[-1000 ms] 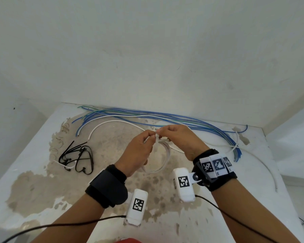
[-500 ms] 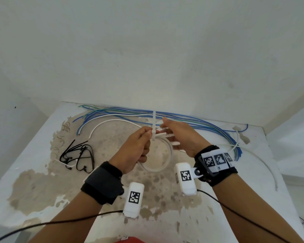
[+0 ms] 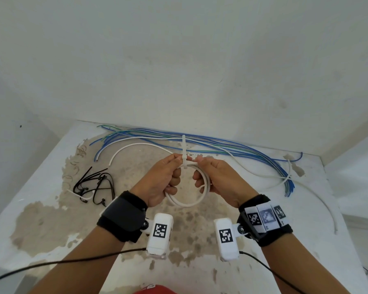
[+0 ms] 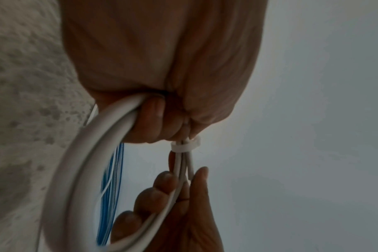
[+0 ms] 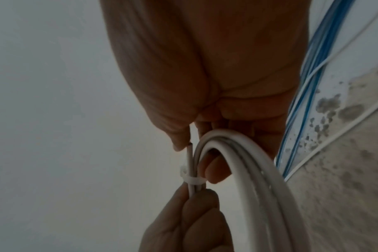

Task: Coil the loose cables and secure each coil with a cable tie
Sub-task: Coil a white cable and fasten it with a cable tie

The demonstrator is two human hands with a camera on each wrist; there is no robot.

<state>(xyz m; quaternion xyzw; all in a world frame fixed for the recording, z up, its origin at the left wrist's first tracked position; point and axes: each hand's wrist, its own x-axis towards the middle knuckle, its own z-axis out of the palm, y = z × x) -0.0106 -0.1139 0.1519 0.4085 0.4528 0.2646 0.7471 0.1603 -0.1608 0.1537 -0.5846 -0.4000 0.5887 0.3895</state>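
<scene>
I hold the white coil [image 3: 189, 187] up over the middle of the tabletop [image 3: 51, 219], clear of its stained surface, with my left hand [image 3: 159, 183] curled around its left side and my right hand [image 3: 219, 183] curled around its right side, both gripping the cable itself. A second ago my fingertips were bunched together at the top of the coil, working the white cable tie [image 3: 184, 153]; half a second ago the tie's tail appeared standing up between my hands; now the band sits drawn snug around the gathered turns, and its tail sticks straight up toward the far edge. The wrist views confirm it: the tie [image 4: 184, 145] pinches three strands together just beyond my left fingers, and from the other side the same band [image 5: 193, 180] sits between my right fingertips and my left. I judge this coil as good as secured, perhaps wanting one last tug or a trim of the tail. That leaves the blue and white loose cables [image 3: 221, 145] strung along the far edge and curving down the right edge, still uncoiled. The black ties [image 3: 96, 185] lie in a heap near the left edge, with a spare white one beside them.
</scene>
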